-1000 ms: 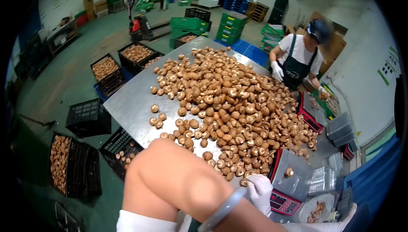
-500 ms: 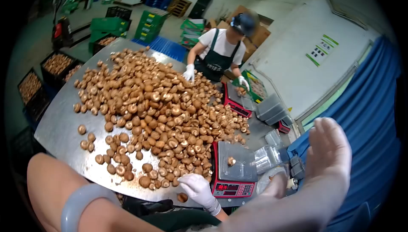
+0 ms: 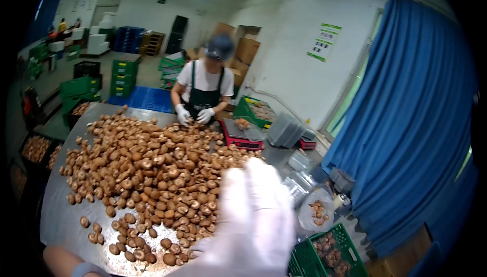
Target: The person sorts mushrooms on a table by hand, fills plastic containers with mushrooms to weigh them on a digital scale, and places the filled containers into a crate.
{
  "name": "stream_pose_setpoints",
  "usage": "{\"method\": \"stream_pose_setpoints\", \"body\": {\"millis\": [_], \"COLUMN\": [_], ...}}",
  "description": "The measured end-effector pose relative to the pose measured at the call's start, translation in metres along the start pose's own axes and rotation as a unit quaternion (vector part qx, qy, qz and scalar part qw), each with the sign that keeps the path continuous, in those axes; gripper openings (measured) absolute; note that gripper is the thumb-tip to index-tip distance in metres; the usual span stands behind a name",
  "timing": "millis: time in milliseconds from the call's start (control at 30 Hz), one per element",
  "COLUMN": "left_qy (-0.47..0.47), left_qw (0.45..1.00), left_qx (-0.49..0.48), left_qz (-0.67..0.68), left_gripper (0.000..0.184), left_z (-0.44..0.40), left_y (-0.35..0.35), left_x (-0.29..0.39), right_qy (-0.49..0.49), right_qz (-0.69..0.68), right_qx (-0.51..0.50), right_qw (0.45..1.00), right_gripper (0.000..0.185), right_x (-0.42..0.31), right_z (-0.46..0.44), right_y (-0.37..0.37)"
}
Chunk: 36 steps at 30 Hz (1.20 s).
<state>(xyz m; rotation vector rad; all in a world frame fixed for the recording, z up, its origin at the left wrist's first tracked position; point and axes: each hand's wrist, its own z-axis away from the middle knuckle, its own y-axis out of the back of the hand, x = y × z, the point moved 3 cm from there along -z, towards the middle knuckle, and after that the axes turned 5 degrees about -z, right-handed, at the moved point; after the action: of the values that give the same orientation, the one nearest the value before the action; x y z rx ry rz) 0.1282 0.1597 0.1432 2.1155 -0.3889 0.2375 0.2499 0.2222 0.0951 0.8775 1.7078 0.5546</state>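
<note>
The left hand [image 3: 258,216], fingers outstretched and empty, now blocks the bench's [image 3: 66,226] near right side, beside the mushroom heap [image 3: 152,160]. The right hand [image 3: 204,246] is mostly hidden, its grip unclear. By the far edge, the co-worker's gloves [image 3: 206,115] have come together.

Brn mushrooms [image 3: 152,163], blu curtain [image 3: 411,99]

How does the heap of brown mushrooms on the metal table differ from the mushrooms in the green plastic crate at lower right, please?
The mushroom heap is much larger than the crate mushrooms. The heap spreads across the metal table; the crate mushrooms sit within green plastic walls. Both are brownish.
</note>
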Motion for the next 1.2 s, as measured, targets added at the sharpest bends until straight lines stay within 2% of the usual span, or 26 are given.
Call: {"method": "stream_pose_setpoints", "body": {"millis": [233,367,433,500,567,600,633,667,700,767,800,833,933,1200], "left_qy": [-0.006,0.012,0.016,0.031,0.043,0.043,0.046,0.052,0.058,0.065,0.069,0.073,0.079,0.108], "left_qw": [1.000,1.000,1.000,0.999,0.998,0.998,0.998,0.998,0.997,0.997,0.996,0.996,0.995,0.991], "left_qx": [0.020,0.021,0.022,0.026,0.031,0.034,0.036,0.038,0.041,0.047,0.050,0.050,0.057,0.063], "left_qz": [0.002,-0.009,-0.013,-0.015,-0.018,-0.017,-0.018,-0.017,-0.017,-0.019,-0.019,-0.021,-0.030,-0.052], "left_gripper": [0.035,0.034,0.034,0.034,0.034,0.034,0.034,0.034,0.034,0.034,0.034,0.034,0.033,0.033], "left_z": [-0.023,-0.017,-0.012,-0.001,0.008,0.012,0.017,0.023,0.028,0.036,0.039,0.042,0.046,0.056], "left_y": [-0.005,-0.004,0.000,0.001,0.002,0.003,0.003,0.003,0.005,0.010,0.013,0.016,0.019,0.028], "left_x": [-0.006,-0.015,-0.016,-0.020,-0.022,-0.023,-0.024,-0.025,-0.025,-0.026,-0.024,-0.021,-0.018,-0.021], "right_qy": [-0.011,0.008,-0.021,-0.047,-0.057,-0.040,-0.027,-0.001,0.022,0.040,0.015,0.020,-0.027,-0.013], "right_qz": [-0.032,-0.026,0.078,0.171,0.206,0.145,0.077,0.038,0.032,0.022,0.027,0.005,0.011,0.009], "right_qx": [0.002,-0.015,0.235,0.463,0.549,0.389,0.213,0.088,0.043,0.014,0.033,0.004,0.039,0.006], "right_qw": [0.999,1.000,0.969,0.868,0.808,0.909,0.974,0.995,0.998,0.999,0.999,1.000,0.999,1.000], "right_gripper": [0.021,0.026,0.028,0.033,0.037,0.030,0.024,0.022,0.021,0.018,0.018,0.018,0.016,0.016], "right_x": [-0.017,-0.001,-0.054,-0.109,-0.100,-0.054,-0.019,0.009,0.017,0.026,0.025,0.020,0.008,0.014], "right_z": [-0.003,-0.011,-0.039,-0.059,-0.053,-0.045,-0.036,-0.020,-0.013,-0.011,-0.010,-0.011,-0.023,-0.032], "right_y": [0.002,-0.015,0.012,0.039,0.035,0.017,0.000,-0.024,-0.032,-0.036,-0.034,-0.034,-0.021,-0.023]}}
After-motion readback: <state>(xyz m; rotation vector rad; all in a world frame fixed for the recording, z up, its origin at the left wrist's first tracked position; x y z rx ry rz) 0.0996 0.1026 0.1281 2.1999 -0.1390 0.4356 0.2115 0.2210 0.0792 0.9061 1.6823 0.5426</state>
